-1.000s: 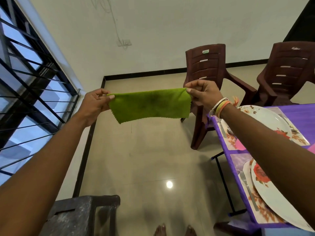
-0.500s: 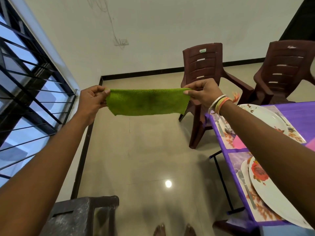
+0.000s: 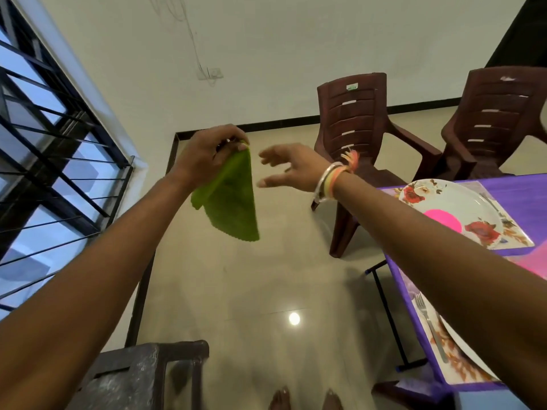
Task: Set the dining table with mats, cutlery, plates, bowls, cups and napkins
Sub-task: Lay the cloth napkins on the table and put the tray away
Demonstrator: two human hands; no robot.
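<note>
A green cloth napkin [image 3: 233, 199] hangs folded in the air over the floor. My left hand [image 3: 208, 150] pinches it at its top corner. My right hand [image 3: 288, 168] is just to the right of the napkin, fingers spread and holding nothing. At the right stands the table [image 3: 529, 196] with a purple cover. On it lie a floral mat [image 3: 516, 232], a white flowered plate [image 3: 450, 205] with a pink bowl [image 3: 442, 220] on it, and nearer me a fork [image 3: 429, 324] beside another plate that my right arm mostly hides.
Two brown plastic chairs [image 3: 358, 125] [image 3: 497, 122] stand behind the table. A dark stool [image 3: 139, 377] is at the bottom left, by a barred window [image 3: 44, 161]. My bare feet [image 3: 305, 399] show on the tiled floor.
The napkin was stretched wide between both hands. Now my right hand has let go and the cloth hangs folded from my left hand alone, which has moved right.
</note>
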